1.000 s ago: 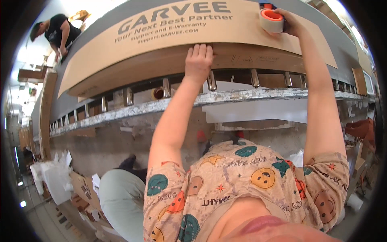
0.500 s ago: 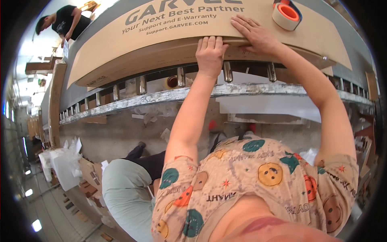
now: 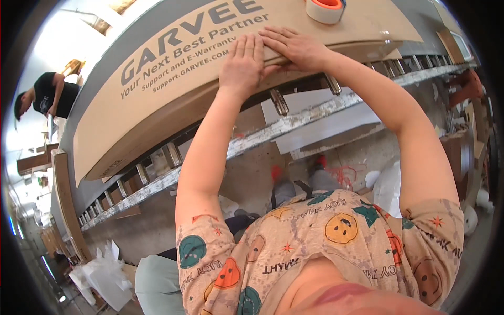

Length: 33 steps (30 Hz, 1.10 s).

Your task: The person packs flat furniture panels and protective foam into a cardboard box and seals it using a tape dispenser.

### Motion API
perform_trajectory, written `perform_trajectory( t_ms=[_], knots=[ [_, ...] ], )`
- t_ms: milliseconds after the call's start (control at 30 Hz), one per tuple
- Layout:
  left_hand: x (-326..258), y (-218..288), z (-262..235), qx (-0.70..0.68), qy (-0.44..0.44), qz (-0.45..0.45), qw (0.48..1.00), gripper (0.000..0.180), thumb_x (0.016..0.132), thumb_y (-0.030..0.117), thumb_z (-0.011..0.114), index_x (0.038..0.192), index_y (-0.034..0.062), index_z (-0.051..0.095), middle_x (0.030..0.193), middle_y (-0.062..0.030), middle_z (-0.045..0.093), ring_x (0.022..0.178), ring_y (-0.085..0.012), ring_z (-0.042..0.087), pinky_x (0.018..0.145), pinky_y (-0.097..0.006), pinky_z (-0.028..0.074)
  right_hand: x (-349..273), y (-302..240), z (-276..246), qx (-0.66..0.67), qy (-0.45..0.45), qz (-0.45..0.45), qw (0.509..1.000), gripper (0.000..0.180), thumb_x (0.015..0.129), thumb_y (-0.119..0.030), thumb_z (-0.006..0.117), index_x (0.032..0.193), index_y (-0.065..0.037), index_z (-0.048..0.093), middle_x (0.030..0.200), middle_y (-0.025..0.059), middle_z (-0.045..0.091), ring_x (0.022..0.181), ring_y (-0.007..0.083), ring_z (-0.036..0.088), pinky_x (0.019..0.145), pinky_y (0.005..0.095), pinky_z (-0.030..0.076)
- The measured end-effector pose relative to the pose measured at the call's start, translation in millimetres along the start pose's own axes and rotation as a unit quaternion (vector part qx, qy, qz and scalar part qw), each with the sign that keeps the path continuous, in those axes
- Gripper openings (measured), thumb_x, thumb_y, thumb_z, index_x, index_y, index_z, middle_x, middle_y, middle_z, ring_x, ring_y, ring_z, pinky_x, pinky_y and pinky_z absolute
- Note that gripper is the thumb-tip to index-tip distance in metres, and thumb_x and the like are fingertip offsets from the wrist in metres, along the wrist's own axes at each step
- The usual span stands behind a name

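Note:
A long brown cardboard box (image 3: 173, 100) with dark print lies on a roller conveyor. My left hand (image 3: 242, 63) rests flat on its top near the front edge, fingers stretched out and pointing away from me. Close to its right, my right hand (image 3: 295, 49) also lies on the top, its fingers reaching left and the thumb down at the front edge. Both hands touch the cardboard and hold nothing. A roll of tape (image 3: 324, 10) with an orange core sits on the box, beyond my right hand, partly cut off by the picture's top.
Metal conveyor rollers (image 3: 280, 102) and a scuffed rail (image 3: 239, 149) run between me and the box. Another person (image 3: 50, 97) in black stands at the far left. Clear plastic wrap (image 3: 105, 275) is heaped at the lower left. A white panel (image 3: 320, 118) lies below the rail.
My left hand has gone from gripping the front edge to lying flat on the top, nearer my right hand. The view has turned, so the box appears more tilted.

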<state>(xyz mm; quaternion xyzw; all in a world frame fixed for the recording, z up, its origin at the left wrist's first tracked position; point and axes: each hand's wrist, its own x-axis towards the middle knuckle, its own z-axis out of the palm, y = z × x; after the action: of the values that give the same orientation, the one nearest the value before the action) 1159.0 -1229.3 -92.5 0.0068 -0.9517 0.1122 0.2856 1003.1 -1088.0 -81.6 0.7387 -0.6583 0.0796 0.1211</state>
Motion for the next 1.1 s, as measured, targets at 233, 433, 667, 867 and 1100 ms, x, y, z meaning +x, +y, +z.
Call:
perform_trajectory(
  t_ms=[233,433,667,867,1100],
  knots=[
    [-22,-9,7,-0.016,0.049,-0.029,0.998,0.056,0.082,0.044,0.062,0.12,0.0029,0.054,0.12,-0.0173,0.058,0.114,-0.0318,0.054,0.099,-0.041,0.041,11,-10,-52,0.229,0.08,0.172,0.955,0.044,0.083,-0.034,0.065,0.114,-0.003,0.061,0.123,0.0148,0.056,0.118,0.0282,0.05,0.101,0.0371,0.037],
    [-23,-1,-4,0.018,0.059,-0.015,0.998,0.054,0.081,0.043,0.063,0.127,0.0156,0.052,0.121,-0.0185,0.056,0.113,-0.0347,0.054,0.098,-0.043,0.042,-24,157,-97,0.224,0.063,0.531,0.815,0.07,0.072,-0.067,0.063,0.096,-0.001,0.06,0.068,0.0078,0.061,0.061,0.017,0.06,0.057,0.0305,0.05],
    [-23,7,-4,-0.002,0.048,-0.012,0.999,0.054,0.081,0.04,0.064,0.127,0.0137,0.052,0.12,-0.0181,0.056,0.113,-0.0338,0.052,0.098,-0.044,0.041,-13,192,-59,0.5,-0.202,0.546,0.642,0.06,0.079,-0.053,0.059,0.108,-0.001,0.056,0.087,0.0149,0.061,0.07,0.0207,0.062,0.064,0.036,0.055],
    [-24,-5,-7,0.01,0.066,-0.01,0.998,0.049,0.084,0.04,0.061,0.125,0.0149,0.054,0.118,-0.0161,0.057,0.111,-0.0338,0.054,0.097,-0.044,0.041,-14,112,-93,0.483,-0.093,0.514,0.703,0.055,0.081,-0.044,0.058,0.12,-0.006,0.051,0.115,0.0154,0.058,0.099,0.0256,0.061,0.078,0.0407,0.055],
    [-37,-13,6,-0.012,0.114,-0.013,0.993,0.045,0.085,0.042,0.059,0.123,0.0182,0.056,0.117,-0.0158,0.058,0.111,-0.034,0.054,0.097,-0.044,0.041,37,18,-80,0.623,0.058,0.426,0.653,0.054,0.077,-0.043,0.067,0.117,-0.009,0.056,0.109,0.0082,0.062,0.091,0.0165,0.063,0.073,0.0323,0.054]
  ],
)
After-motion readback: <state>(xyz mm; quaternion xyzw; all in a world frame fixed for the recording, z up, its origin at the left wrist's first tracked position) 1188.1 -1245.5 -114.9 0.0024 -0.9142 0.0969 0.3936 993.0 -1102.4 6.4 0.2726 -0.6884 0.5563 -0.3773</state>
